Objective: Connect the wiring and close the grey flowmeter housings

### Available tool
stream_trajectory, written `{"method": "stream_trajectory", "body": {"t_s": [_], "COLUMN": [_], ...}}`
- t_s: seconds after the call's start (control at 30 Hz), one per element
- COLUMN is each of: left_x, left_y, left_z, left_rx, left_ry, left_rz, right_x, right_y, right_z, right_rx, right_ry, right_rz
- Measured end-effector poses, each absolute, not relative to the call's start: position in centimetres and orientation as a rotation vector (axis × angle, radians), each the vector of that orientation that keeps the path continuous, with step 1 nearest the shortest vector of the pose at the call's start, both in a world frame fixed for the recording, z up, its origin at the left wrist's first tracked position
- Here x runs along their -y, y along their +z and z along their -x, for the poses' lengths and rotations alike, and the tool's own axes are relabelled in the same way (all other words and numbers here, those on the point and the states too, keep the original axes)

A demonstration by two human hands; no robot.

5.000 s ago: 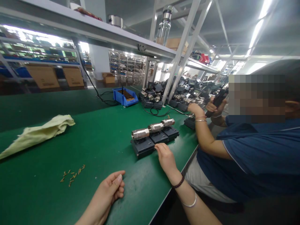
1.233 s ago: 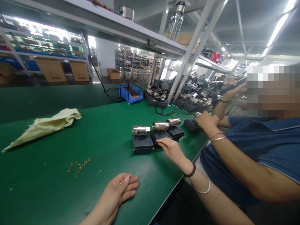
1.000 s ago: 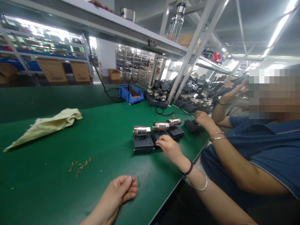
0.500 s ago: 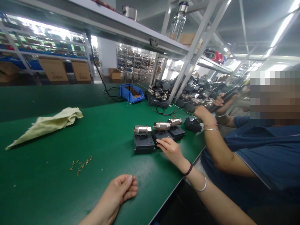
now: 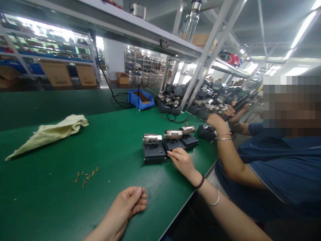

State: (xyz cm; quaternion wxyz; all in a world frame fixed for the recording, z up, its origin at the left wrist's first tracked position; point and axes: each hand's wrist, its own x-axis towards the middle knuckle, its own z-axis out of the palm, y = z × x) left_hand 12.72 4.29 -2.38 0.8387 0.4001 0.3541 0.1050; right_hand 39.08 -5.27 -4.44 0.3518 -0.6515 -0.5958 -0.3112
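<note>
My right hand, with a beaded bracelet and a bangle at the wrist, grips the front edge of the middle black base with bent fingers. Three black bases stand in a row, each carrying a silver metal cylinder: left base with cylinder, the middle cylinder, right base. My left hand rests on its side on the green table near the front edge, fingers loosely curled, nothing visible in them. Small brass pins lie to its left.
A person in a blue shirt sits close on my right, one hand by a fourth black unit, the other holding a dark tool. A yellow cloth lies left. A blue bin, cables and more devices stand behind.
My left hand's fingers have curled in from a flatter, open pose. The co-worker's raised hand with the tool has come down. My right hand stays at the middle base.
</note>
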Motion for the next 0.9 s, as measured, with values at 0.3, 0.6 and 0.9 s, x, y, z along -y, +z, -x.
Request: {"method": "stream_trajectory", "body": {"t_s": [0.3, 0.6, 0.9], "left_x": [-4.3, -4.2, -4.5], "left_y": [-2.9, -2.8, -3.9], "left_z": [-12.6, -12.6, -12.5], "left_rx": [-0.749, -0.754, -0.649], "left_ry": [0.222, 0.241, 0.319], "left_rz": [-0.885, -0.903, -0.954], "right_x": [5.4, 6.6, 5.4], "right_y": [-4.4, -1.2, -2.4], "right_z": [-39.0, -30.1, -25.4], "right_rx": [1.502, 1.483, 1.465], "right_ry": [-0.709, -0.443, 0.290], "right_rz": [1.663, 1.530, 1.514]}}
